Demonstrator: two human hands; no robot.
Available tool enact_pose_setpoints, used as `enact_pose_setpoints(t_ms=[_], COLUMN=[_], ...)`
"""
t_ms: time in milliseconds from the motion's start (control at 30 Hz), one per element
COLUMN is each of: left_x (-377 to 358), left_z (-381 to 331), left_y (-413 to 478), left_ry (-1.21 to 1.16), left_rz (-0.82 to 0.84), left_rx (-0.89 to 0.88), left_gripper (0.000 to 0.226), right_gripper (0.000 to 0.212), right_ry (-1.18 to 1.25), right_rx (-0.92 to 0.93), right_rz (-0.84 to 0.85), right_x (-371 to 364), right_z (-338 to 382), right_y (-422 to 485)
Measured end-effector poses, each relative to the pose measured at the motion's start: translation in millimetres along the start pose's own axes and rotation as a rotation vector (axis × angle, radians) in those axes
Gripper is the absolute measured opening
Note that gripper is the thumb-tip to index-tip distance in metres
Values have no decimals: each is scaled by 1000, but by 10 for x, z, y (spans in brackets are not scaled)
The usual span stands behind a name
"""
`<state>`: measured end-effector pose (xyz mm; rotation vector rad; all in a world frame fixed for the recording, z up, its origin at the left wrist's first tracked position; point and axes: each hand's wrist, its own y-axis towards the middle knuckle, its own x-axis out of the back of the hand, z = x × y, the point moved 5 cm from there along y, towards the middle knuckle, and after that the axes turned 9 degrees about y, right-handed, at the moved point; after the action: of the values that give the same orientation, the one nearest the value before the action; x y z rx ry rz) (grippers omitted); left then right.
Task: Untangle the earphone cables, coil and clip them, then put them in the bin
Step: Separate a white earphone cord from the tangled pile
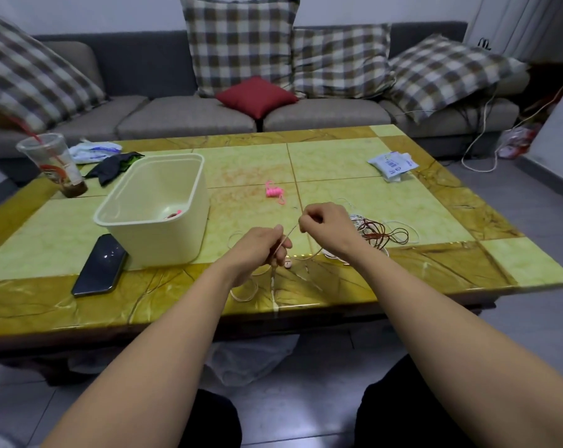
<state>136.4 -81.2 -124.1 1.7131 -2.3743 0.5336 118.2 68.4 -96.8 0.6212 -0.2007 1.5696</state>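
Between left hand (260, 248) and right hand (327, 223) the pale earphone cable (291, 231) slants taut, fingers of both pinched on it, tangle (383, 235) just beyond the right.

Both bare forearms (163, 334) are uncovered from elbow to wrist, and the left hand (260, 250) and right hand (325, 221) are bare too. Below the near edge of the glossy yellow-green marble-patterned table (435, 270), the knees wear black fabric trousers (399, 421).
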Motion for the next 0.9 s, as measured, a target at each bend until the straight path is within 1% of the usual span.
enact_pose_setpoints(t_ms=[67,133,167,233,267,300,333,367,400,467,500,533,600,633,667,700,733,767,833,900], left_x=[-13,-22,-27,-2,26,59,90,115,140,177,177,167,92,45,8,-16,-39,-75,-152,-144], left_z=[-74,-169,-232,-307,-307,-288,-261,-229,-196,-152,-158,-178,-244,-266,-287,-303,-308,-305,-292,-283], left_y=[-34,-60,-81,-95,-84,-66,-64,-59,-66,-73,-73,-73,-79,-78,-84,-84,-91,-88,-96,-78], left_ry=[-305,-656,-805,-1003,-1051,-1050,-961,-783,-539,-100,56,192,463,556,594,567,469,315,-84,-498], left_rz=[36,45,49,15,-31,-83,-140,-201,-266,-371,-401,-419,-399,-382,-365,-340,-292,-216,-60,1], left_rx=[16,10,-4,-62,-99,-128,-145,-158,-166,-190,-198,-214,-249,-261,-264,-246,-210,-157,-42,30], left_gripper=[35,29,27,27,27,28,29,30,30,29,28,28,30,31,33,36,38,39,37,34], right_gripper=[20,22,24,29,30,30,30,30,30,28,28,28,30,30,28,29,30,31,30,26], right_ry=[88,160,190,228,229,220,206,189,172,141,123,112,128,158,195,225,243,258,328,452], right_rx=[1,-6,-30,-124,-178,-224,-253,-258,-250,-213,-194,-174,-130,-109,-98,-88,-76,-59,-36,-50], right_rz=[-11,43,99,271,375,465,525,554,557,512,466,407,297,257,222,186,149,119,112,162], right_x=[19,-31,-86,-230,-304,-361,-395,-400,-392,-345,-312,-271,-200,-170,-147,-115,-86,-60,-40,-64], right_z=[-2,-1,-16,-69,-93,-99,-99,-81,-66,-10,10,30,66,92,95,94,87,89,100,113], right_y=[-10,-19,-24,-68,-108,-150,-184,-205,-204,-181,-154,-123,-70,-57,-46,-44,-47,-50,-44,-48])
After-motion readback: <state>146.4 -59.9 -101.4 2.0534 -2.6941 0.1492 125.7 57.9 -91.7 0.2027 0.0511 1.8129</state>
